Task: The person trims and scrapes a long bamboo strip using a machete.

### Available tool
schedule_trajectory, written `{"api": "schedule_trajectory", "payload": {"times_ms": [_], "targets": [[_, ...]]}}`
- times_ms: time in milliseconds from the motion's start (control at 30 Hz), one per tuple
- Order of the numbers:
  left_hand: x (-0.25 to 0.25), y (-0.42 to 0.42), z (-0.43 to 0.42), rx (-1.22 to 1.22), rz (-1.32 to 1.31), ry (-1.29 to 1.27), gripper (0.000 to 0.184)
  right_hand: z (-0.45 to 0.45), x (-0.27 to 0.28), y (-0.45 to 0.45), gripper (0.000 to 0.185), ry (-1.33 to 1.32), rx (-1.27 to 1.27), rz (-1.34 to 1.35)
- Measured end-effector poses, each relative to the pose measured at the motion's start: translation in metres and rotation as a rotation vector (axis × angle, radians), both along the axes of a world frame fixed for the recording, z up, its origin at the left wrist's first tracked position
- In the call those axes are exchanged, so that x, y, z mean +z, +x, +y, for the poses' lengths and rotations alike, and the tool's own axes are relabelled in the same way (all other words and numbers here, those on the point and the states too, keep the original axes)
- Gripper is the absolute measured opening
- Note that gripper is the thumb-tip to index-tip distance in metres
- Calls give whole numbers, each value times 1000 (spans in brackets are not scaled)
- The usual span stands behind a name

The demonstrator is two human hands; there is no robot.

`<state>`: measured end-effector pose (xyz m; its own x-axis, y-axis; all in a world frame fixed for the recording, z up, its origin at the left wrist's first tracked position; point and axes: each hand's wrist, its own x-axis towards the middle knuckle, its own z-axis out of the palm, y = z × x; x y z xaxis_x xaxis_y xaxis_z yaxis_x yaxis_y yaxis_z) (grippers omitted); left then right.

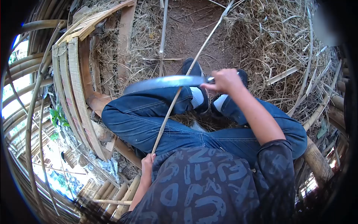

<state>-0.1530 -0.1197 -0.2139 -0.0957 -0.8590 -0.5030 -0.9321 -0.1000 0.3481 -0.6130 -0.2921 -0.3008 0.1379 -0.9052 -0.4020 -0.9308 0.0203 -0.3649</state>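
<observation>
A long, slightly curved machete (160, 83) is in my right hand (226, 80), whose fingers are wrapped round the handle. Its blade points left above my legs, slightly smeared by motion. Beneath it runs a thin bamboo strip (167, 115), which slants from my left hip up to the top of the view. My left hand (148, 163) is closed round the strip's near end, close to my hip. Blade and strip cross near my shin; I cannot tell whether they touch.
Slatted wood (76, 86) stands to my left, beside a bamboo wall (28, 74). Dry shavings (268, 41) cover the ground on the right, around bare soil (197, 26). Another thin strip (163, 30) lies ahead. A thick bamboo pole (317, 160) is by my right knee.
</observation>
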Motion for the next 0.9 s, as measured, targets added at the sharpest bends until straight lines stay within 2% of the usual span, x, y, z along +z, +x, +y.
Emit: {"api": "schedule_trajectory", "payload": {"times_ms": [67, 133, 200, 267, 333, 400, 467, 600, 667, 733, 800, 833, 900], "targets": [[-7, 4, 5, 16, 3, -4, 36, -2, -17, -27, 79, 32, -161, 45], [-16, 10, 8, 30, 8, -23, 36, 0, -12, -24, 79, -23, -173, 24], [-19, 17, 12, -54, -31, -57, 35, 3, -10, -3, 78, -71, -216, -13], [-14, 13, 9, -40, -17, -20, 34, 0, 5, 17, 72, -59, -183, -114], [-8, 7, 5, 2, 1, -5, 33, -2, 5, 18, 73, -57, -49, -34], [-3, 5, 4, 4, 5, 5, 33, -7, -1, -8, 74, -5, -54, 28], [-6, 5, 5, 23, 8, -5, 33, -8, -15, -40, 73, 14, -256, 30], [-15, 6, 7, -2, -11, -33, 34, -5, -18, -16, 71, -34, -357, -81], [-10, 3, 5, -5, -15, -16, 35, -7, -3, 13, 74, -72, -312, -130], [-2, -4, -1, 20, 17, 7, 36, -10, -1, 20, 75, -106, -144, -122], [1, -5, -4, 0, 35, -2, 36, -21, 7, -3, 76, -32, -26, -12], [1, -5, -5, -9, 47, -19, 36, -26, -1, -20, 76, -12, -46, 45], [-3, 0, -2, 4, 42, 0, 36, -29, -18, -57, 78, -12, -335, 13]]}}
